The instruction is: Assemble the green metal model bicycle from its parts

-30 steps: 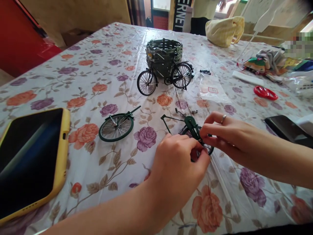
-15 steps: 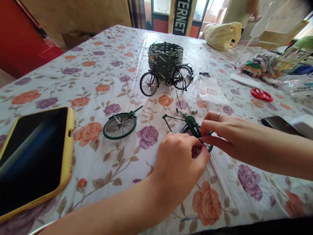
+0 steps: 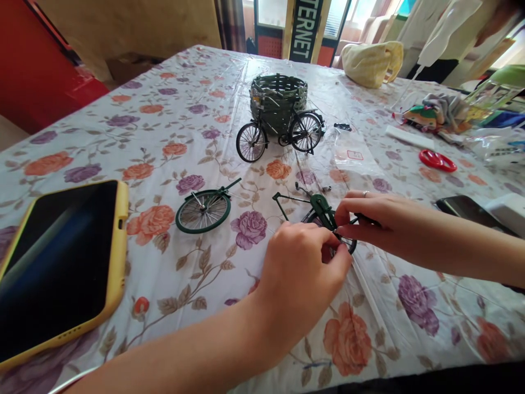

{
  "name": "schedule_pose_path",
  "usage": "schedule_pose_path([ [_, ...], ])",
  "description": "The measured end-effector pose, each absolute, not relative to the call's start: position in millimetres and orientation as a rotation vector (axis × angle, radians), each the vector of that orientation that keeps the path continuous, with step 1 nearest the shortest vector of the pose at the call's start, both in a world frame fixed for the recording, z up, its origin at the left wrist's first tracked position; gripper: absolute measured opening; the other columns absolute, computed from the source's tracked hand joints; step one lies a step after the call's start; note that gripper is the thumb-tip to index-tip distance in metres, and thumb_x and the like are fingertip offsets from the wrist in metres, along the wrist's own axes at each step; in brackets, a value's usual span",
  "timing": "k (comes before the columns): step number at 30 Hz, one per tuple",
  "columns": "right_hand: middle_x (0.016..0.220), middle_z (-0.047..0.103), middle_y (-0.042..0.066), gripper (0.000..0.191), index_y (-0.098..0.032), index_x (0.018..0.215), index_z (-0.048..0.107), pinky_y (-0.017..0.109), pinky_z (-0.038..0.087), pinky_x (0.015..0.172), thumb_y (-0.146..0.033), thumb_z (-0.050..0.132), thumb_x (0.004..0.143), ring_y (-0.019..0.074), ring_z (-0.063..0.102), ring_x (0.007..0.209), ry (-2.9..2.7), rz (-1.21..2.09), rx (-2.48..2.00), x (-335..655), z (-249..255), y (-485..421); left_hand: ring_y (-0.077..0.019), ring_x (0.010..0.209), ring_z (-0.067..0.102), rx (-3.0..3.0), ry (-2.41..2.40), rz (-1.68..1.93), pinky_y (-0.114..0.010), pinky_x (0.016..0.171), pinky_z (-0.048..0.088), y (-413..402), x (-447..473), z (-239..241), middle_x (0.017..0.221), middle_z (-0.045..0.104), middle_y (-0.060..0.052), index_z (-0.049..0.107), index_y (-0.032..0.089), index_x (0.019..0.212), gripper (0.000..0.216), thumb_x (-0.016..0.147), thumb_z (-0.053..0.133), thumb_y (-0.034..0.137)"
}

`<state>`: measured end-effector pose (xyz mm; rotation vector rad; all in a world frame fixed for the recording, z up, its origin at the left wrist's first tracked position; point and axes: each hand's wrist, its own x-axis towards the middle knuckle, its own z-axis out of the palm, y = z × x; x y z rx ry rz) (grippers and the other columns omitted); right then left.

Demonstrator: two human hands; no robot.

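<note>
A green model bicycle frame [image 3: 320, 204] with its rear wheel lies on the floral tablecloth, partly covered by both hands. My left hand [image 3: 305, 279] is closed on the wheel end of this frame, thumb and fingertips pinching near the rim. From the right, my right hand [image 3: 365, 213] reaches in with its fingers closed on the same part; the exact spot between the fingertips is too small to make out. A green model wheel with fork [image 3: 204, 210] lies to the left, apart from both hands. Behind stands a complete black model bicycle [image 3: 281, 131].
The black bicycle leans by a woven green basket [image 3: 279, 87]. A tablet in a yellow case [image 3: 61, 262] fills the left. To the right are a small plastic bag [image 3: 355, 156], red scissor handles [image 3: 437, 160], a dark phone [image 3: 465, 210] and a yellow cloth bag [image 3: 369, 63]. Another person [image 3: 463, 44] is at the back right.
My right hand has shifted slightly at the frame, while my left hand keeps its place. The person at the back right has moved. The view has shifted a little.
</note>
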<state>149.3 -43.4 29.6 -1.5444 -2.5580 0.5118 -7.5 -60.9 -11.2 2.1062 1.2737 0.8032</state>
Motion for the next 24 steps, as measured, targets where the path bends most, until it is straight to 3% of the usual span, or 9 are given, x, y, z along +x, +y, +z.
schedule_pose_path([
  [7, 0.065, 0.052, -0.002, 0.017, -0.019, 0.069, 0.052, 0.022, 0.032, 0.054, -0.027, 0.048, 0.083, 0.0087, 0.044, 0.059, -2.569, 0.618, -1.580, 151.0, 32.3, -37.9, -0.0128, 0.057, 0.053, 2.112, 1.283, 0.815, -0.029, 0.060, 0.038, -61.5, -7.8, -12.1, 0.062, 0.065, 0.001, 0.063, 0.019, 0.061, 0.017, 0.073, 0.053, 0.024],
  [16, 0.072, 0.054, -0.001, 0.013, -0.018, 0.072, 0.052, 0.022, 0.035, 0.061, -0.026, 0.048, 0.083, 0.0095, 0.048, 0.065, -2.592, 0.479, -1.543, 148.6, 28.1, -41.8, -0.0124, 0.056, 0.055, 2.132, 1.258, 0.847, -0.028, 0.059, 0.038, -61.1, -7.7, -12.9, 0.062, 0.066, 0.000, 0.063, 0.019, 0.060, 0.017, 0.074, 0.054, 0.023],
  [24, 0.074, 0.056, -0.001, 0.009, -0.019, 0.078, 0.049, 0.021, 0.033, 0.054, -0.027, 0.051, 0.081, 0.0091, 0.048, 0.062, -2.567, 0.359, -1.582, 147.3, 26.7, -45.5, -0.0124, 0.056, 0.055, 2.138, 1.253, 0.841, -0.027, 0.056, 0.038, -59.8, -8.8, -12.9, 0.064, 0.066, 0.000, 0.063, 0.018, 0.061, 0.018, 0.075, 0.052, 0.023],
])
